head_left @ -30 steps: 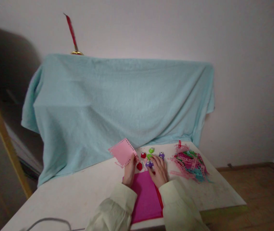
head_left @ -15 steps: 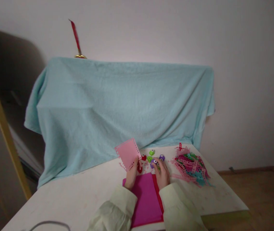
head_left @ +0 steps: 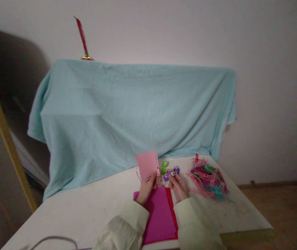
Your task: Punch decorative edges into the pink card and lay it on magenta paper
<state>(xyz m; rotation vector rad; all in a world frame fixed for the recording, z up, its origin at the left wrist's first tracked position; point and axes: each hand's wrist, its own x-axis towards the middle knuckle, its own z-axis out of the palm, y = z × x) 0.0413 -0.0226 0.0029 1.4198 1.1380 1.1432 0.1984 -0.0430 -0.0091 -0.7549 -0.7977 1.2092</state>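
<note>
My left hand is closed on a pink paper sheet, held up by its lower right corner. Small holes and notches run along the sheet's edges. My right hand pinches a small purple googly-eyed piece just right of the sheet. Behind it on the table lie green googly-eyed pieces and another purple one. Below both hands lies a magenta sheet, with a red sheet showing from under its right edge.
To the right is a heap of colourful perforated strips on the white table. A light blue blanket hangs behind the table. A dark cable curves at the front left.
My left hand has brought the pink sheet to the right and turned it more upright. My right hand has turned with the purple piece, which now shows between its fingertips.
</note>
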